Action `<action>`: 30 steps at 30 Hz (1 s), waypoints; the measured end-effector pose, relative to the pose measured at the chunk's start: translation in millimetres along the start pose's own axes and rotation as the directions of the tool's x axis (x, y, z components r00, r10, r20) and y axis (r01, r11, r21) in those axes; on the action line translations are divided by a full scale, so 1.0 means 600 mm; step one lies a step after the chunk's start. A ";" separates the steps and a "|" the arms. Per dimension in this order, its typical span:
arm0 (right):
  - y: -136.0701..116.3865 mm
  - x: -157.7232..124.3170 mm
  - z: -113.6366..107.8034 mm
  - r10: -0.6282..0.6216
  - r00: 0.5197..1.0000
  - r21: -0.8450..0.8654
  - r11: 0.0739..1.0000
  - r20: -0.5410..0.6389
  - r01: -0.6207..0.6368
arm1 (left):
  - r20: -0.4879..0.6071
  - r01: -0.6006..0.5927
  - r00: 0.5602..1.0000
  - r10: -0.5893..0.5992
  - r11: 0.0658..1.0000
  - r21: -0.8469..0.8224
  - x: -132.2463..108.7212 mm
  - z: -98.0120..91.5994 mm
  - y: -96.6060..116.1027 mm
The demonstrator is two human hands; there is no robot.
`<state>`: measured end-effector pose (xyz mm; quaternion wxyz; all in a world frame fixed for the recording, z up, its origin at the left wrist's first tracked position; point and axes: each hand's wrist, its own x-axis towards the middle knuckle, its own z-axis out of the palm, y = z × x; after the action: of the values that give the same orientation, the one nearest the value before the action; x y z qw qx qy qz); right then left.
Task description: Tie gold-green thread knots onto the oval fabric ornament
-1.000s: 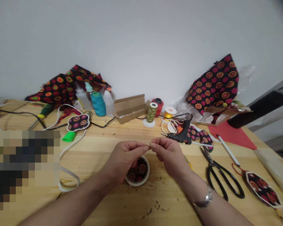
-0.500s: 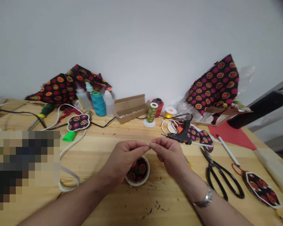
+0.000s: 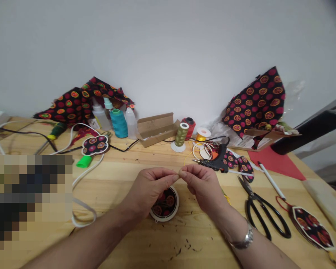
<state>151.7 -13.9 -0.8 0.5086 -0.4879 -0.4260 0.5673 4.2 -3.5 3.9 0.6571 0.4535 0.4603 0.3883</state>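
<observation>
My left hand (image 3: pixel 152 186) and my right hand (image 3: pixel 200 183) meet above the middle of the table, thumbs and forefingers pinched, tips touching or nearly so. Whatever is between the fingertips is too small to make out. Below my left hand lies a round, white-rimmed piece (image 3: pixel 165 205) covered in dark patterned fabric, partly hidden by that hand. Just beyond my right hand rests a black glue gun (image 3: pixel 217 160). Black-handled scissors (image 3: pixel 261 211) lie to the right of my right wrist, which wears a silver bracelet.
Thread spools, olive (image 3: pixel 181 135), turquoise (image 3: pixel 119 123) and yellow (image 3: pixel 203 134), stand along the back near an open cardboard box (image 3: pixel 158 130). A flower-shaped fabric piece (image 3: pixel 95 145) and white cord are left. An elongated fabric piece (image 3: pixel 312 228) and white pen (image 3: pixel 271 181) lie right.
The whole view has shifted slightly to the right. Both hands keep the same pinched pose, and nothing on the table has visibly moved.
</observation>
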 end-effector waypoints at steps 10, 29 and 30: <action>0.006 0.002 0.007 0.055 0.998 0.059 0.997 -0.024 -0.054 | -0.019 -0.008 1.000 0.008 1.000 -0.028 -0.001 -0.002 -0.002; 0.012 -0.015 0.016 -0.307 0.951 -0.385 0.875 0.030 0.294 | -0.151 -0.002 0.988 -0.016 0.993 -0.121 0.009 -0.010 -0.004; 0.013 -0.016 0.015 -0.401 0.914 -0.503 0.779 0.060 0.375 | -0.162 -0.003 0.987 -0.016 0.993 -0.119 0.009 -0.010 -0.005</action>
<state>141.6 -24.5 -6.0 0.4794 -0.5195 -0.6374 0.3066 0.1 1.9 -1.1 0.6444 0.3790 0.4899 0.4484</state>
